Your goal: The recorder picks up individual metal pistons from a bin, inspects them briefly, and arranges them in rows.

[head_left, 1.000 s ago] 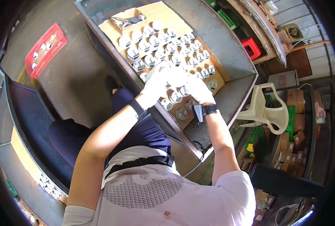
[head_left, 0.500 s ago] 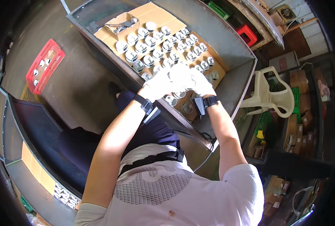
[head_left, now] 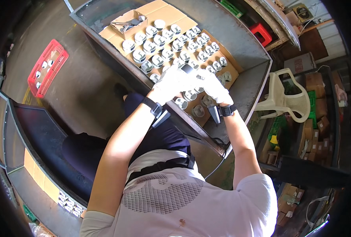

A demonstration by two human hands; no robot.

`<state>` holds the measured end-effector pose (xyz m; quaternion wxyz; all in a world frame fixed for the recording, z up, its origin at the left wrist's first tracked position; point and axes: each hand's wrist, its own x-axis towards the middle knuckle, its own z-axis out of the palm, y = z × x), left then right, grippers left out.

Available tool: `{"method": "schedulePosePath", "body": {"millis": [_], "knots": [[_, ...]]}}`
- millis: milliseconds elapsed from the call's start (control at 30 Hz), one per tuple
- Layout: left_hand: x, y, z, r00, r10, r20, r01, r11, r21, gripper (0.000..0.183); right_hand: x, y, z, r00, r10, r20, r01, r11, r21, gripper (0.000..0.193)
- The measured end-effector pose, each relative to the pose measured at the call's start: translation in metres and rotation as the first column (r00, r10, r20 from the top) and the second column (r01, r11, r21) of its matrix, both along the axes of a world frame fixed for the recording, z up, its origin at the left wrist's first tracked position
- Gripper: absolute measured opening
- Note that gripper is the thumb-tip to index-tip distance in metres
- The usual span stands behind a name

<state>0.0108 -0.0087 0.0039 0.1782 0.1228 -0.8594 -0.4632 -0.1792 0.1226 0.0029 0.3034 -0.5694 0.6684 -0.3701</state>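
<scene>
Many silvery metal pistons point(head_left: 159, 40) stand in rows on cardboard sheets point(head_left: 170, 15) over the metal workbench. My left hand point(head_left: 171, 82), in a white glove, is closed around a piston point(head_left: 187, 68) that shows a dark grey face. Beside it, my right hand point(head_left: 213, 84), also gloved in white, has its fingers bent together close to that piston. Glare washes out the fingertips, and whatever the right hand pinches cannot be made out. Just below the hands are more pistons, one of them a piston point(head_left: 181, 103) near the bench's front edge.
An open cardboard box point(head_left: 129, 24) with dark parts sits at the bench's far left. A red crate point(head_left: 48, 68) holding a few pistons is on the floor to the left. A cream plastic chair point(head_left: 287, 96) stands right of the bench. A cable point(head_left: 215, 169) hangs from the near corner.
My hands have drawn slightly apart, the right one shifting rightward. The piston between them has turned, so a dark face now shows where a bright one was.
</scene>
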Motion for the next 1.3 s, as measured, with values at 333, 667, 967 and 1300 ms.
{"method": "schedulePosePath", "body": {"millis": [333, 667, 967, 1300], "knots": [[-0.002, 0.016, -0.002, 0.963, 0.123, -0.240, 0.138, 0.539, 0.831, 0.075, 0.008, 0.006, 0.012, 0.999, -0.016, -0.040, 0.012, 0.996, -0.092, 0.027], [-0.002, 0.010, 0.008, 1.000, 0.011, 0.003, -0.010, 0.817, 0.577, 0.085, 0.010, 0.007, 0.031, 1.000, -0.019, -0.004, 0.019, 0.999, -0.048, 0.027], [-0.009, 0.012, 0.005, 0.986, -0.020, -0.167, 0.137, 0.671, 0.729, 0.070, 0.017, 0.001, 0.036, 0.967, -0.152, 0.204, 0.185, 0.971, -0.154, 0.037], [0.002, 0.012, 0.012, 0.958, 0.156, -0.241, 0.129, 0.517, 0.846, 0.049, 0.004, 0.013, 0.048, 0.932, -0.342, 0.118, 0.352, 0.932, -0.083, 0.034]]}}
